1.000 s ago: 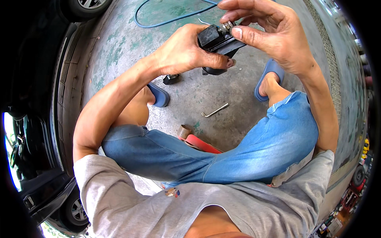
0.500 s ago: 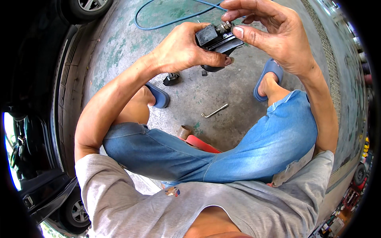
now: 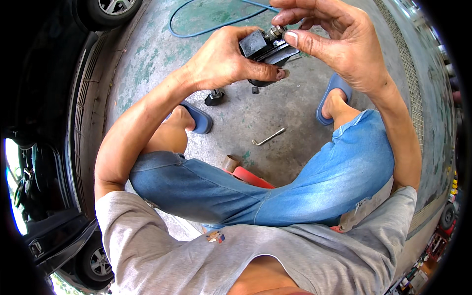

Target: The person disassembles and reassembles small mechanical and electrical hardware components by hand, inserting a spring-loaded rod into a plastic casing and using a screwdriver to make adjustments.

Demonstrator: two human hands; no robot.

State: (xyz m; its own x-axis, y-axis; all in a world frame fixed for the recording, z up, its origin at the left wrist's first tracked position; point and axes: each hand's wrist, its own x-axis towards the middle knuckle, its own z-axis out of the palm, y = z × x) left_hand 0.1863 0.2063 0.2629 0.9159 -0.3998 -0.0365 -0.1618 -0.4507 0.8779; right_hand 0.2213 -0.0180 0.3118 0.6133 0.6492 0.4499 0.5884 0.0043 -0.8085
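Note:
My left hand [image 3: 223, 59] grips a black metal block-shaped part [image 3: 255, 44], its thumb along the near side and its other fingers mostly hidden behind. At the far side of the block sits a silver bolt with a nut [image 3: 275, 32]. Around this nut close the thumb and forefinger of my right hand [image 3: 339, 44]; the thumb tip lies beside its right end, while the other fingers are curled above. Beyond the block, part of its underside is hidden by my left hand.
On the concrete floor lie an L-shaped socket wrench [image 3: 268, 136], a black part [image 3: 214, 98] and a small black cube [image 3: 255, 90]. A red object [image 3: 250, 177] and a brown cylinder [image 3: 229, 162] are between my legs. A blue hose [image 3: 196, 33] curves beyond; a dark car [image 3: 49, 98] stands left.
Both hands and the black part have shifted very slightly left in the picture. My right thumb and forefinger stay at the nut; the grip of my left hand looks the same.

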